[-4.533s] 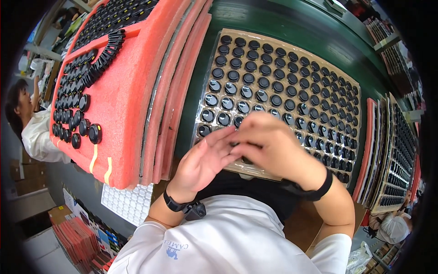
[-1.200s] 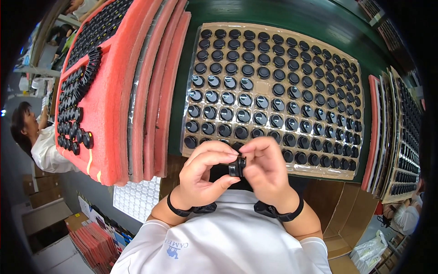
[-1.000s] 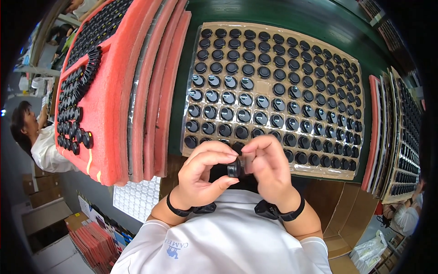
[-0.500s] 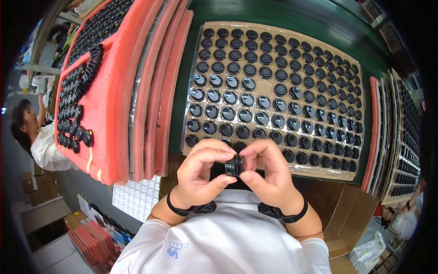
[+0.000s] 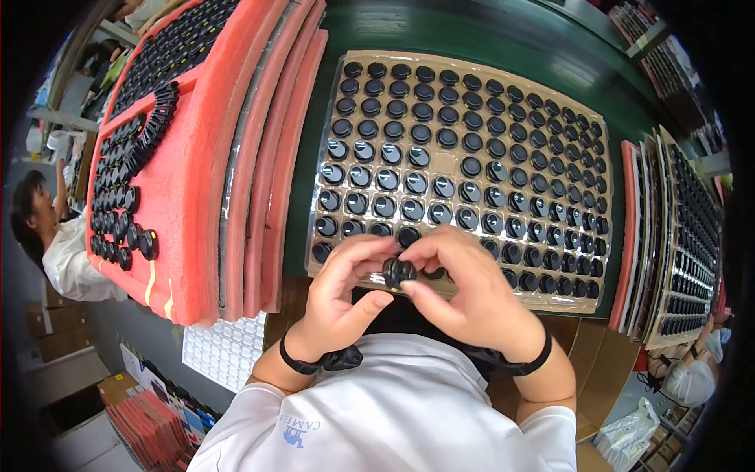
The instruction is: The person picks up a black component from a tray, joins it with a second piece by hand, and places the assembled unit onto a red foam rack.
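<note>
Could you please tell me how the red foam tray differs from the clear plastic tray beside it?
The red foam tray is opaque, while the clear plastic tray shows brown through it. The red foam tray tops a stack; the clear plastic tray lies over the green table. Some black parts crowd in a curved row on the red foam tray; the clear plastic tray holds its own in a regular grid. Both carry many black parts.

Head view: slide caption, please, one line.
Right hand pinches a round black part, left hand close by, before a tray of similar parts.
</note>
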